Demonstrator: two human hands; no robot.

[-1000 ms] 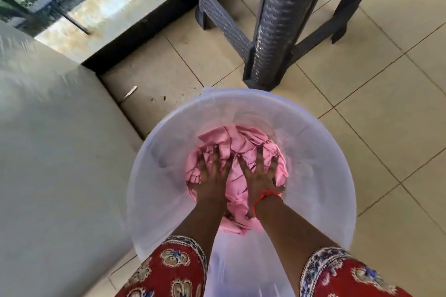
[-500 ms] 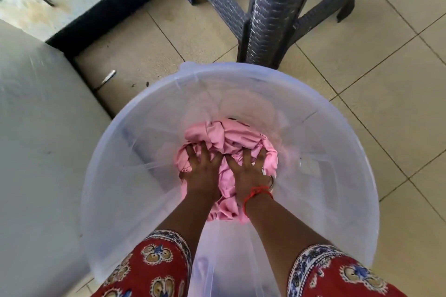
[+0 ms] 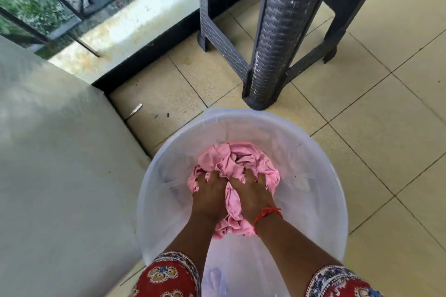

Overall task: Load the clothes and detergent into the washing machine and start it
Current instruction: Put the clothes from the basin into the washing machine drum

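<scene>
Gathering the pink cloth [image 3: 235,164] from the bottom of the translucent plastic tub [image 3: 321,231] looks like the step in hand; the washing machine itself isn't in view. Both arms reach straight down, left hand [image 3: 209,196] and right hand [image 3: 251,194] side by side, palms down, fingers curled into the bunched fabric and gripping it. Next comes lifting the whole bundle clear of the rim without trailing ends

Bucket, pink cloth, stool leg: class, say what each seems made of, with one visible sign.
Bucket: likely thin plastic, frosted and see-through, since floor tiles show faintly through its wall.
Pink cloth: soft woven fabric, matte, deeply creased.
Stool leg: probably moulded plastic, dark grey, with a wicker-like pattern.
</scene>
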